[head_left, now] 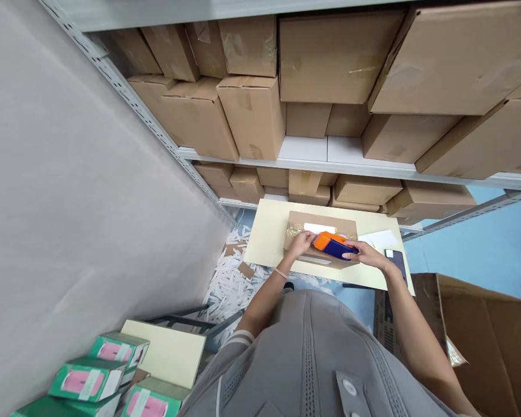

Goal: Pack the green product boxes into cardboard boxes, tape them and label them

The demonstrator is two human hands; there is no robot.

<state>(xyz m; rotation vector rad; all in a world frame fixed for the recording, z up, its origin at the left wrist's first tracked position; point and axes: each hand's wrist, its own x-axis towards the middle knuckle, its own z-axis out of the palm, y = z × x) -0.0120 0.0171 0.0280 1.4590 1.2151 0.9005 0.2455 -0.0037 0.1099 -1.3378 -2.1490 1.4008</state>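
My right hand (362,252) is wrapped round the dark-blue end of an orange and dark-blue tape dispenser (330,245), held above a cardboard box (298,218). At the dispenser's orange end, the fingers of my left hand (301,243) are pinched together. What they grip there is too small to make out. The box lies closed on a pale yellow table (260,243). A white label (318,228) is on its top, and clear tape shows near its left end. Part of the box is hidden by my hands and the dispenser.
White paper (378,238) and a dark phone (397,263) lie at the table's right. Shelves (304,149) loaded with cartons rise behind. A large open carton (481,336) stands right. Paper strips (230,284) cover the floor left; green boxes (84,379) are stacked at lower left.
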